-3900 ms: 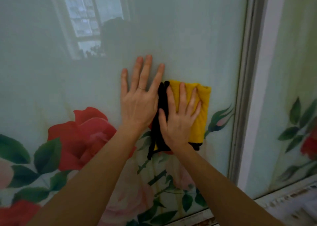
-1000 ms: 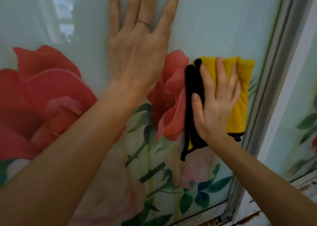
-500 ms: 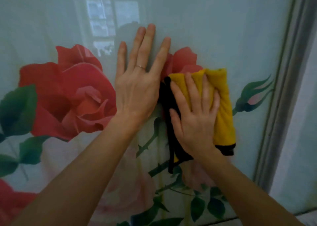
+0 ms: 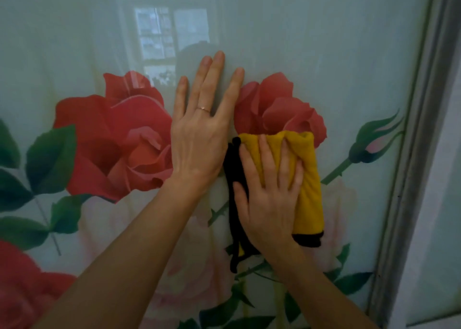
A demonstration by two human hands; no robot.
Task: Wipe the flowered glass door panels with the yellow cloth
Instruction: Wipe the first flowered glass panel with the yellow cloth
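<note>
A pale green glass door panel [image 4: 324, 41] printed with red and pink roses fills the view. My right hand [image 4: 269, 191] lies flat on a folded yellow cloth [image 4: 309, 179] with a black edge, pressing it against the glass just below a red rose. My left hand [image 4: 199, 129], wearing a ring, rests flat on the glass right beside the cloth, fingers spread and holding nothing.
The grey door frame [image 4: 411, 154] runs down the right side, close to the cloth. Beyond it shows a strip of a second panel [image 4: 446, 228]. A window reflection [image 4: 172, 39] sits on the glass above my left hand.
Over the last second my right hand and the cloth have slid down and left from near the frame, under the red rose. My left hand stays flat on the glass.
</note>
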